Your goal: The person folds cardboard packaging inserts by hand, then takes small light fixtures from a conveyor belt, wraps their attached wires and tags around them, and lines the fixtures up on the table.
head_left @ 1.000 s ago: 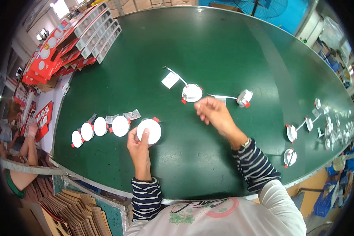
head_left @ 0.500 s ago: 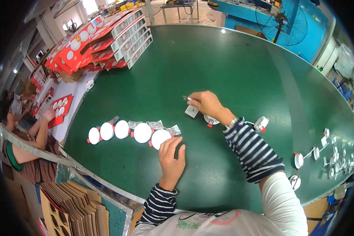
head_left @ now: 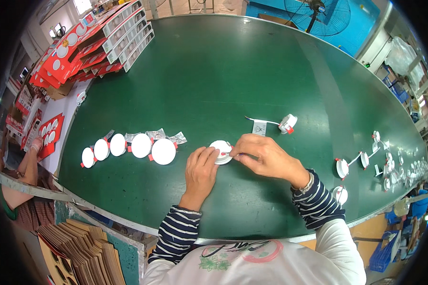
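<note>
A round white downlight (head_left: pixel 218 146) with a red part lies on the green table between my hands. My left hand (head_left: pixel 199 176) is closed on its left rim with bent fingers. From the right, my right hand (head_left: pixel 267 154) pinches at the downlight's right edge; which part sits between thumb and forefinger is hidden. Beyond the right hand lies a silvery packet (head_left: pixel 259 127), beside another white downlight (head_left: pixel 287 124) with a red clip and a white cable. To the left, several downlights (head_left: pixel 163 151) lie face up in a row, with silvery packets (head_left: pixel 155 135) behind them.
More downlights (head_left: pixel 342 168) and loose parts are scattered at the right. Red-and-white boxes (head_left: pixel 104 47) are stacked at the far left. A co-worker's arm (head_left: pixel 26 166) reaches over a side table. Cardboard sheets (head_left: pixel 81 251) stand at the lower left; a fan (head_left: pixel 316 14) stands behind the table.
My right hand has come nearer and left the cable end. My left hand has moved from the row onto the downlight, which now lies between both hands. The whole view has shifted.
</note>
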Tool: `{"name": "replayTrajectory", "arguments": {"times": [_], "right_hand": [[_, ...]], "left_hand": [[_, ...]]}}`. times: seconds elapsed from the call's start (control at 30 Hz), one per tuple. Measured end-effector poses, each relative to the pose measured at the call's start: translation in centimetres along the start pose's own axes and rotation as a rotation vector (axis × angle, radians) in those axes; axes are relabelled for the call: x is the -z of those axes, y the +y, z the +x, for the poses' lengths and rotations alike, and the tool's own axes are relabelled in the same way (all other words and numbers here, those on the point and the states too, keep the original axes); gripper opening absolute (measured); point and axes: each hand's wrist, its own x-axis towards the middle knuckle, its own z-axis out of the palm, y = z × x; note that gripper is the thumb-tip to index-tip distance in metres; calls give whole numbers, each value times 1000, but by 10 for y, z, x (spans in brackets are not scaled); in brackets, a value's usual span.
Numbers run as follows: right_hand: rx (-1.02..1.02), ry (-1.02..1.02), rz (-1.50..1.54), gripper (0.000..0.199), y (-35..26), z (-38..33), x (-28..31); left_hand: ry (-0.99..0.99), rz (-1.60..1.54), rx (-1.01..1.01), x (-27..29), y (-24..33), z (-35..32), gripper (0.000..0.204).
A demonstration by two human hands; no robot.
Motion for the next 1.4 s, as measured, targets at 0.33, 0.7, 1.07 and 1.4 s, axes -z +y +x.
{"name": "replayTrajectory", "arguments": {"times": [0.33, 0.7, 1.07, 1.4], "right_hand": [[-154, 485, -307, 11, 14, -55, -28], [-694, 688, 649, 13, -4, -95, -60], [-743, 776, 721, 13, -14, -97, -74], [-645, 724, 400, 11, -11, -98, -64]], "left_hand": [[-167, -273, 142, 2, 57, -7, 25], [-23, -641, 435, -15, 62, -21, 29], [6, -1191, 589, -16, 78, -27, 34], [14, -1361, 718, -16, 81, -29, 34]]}}
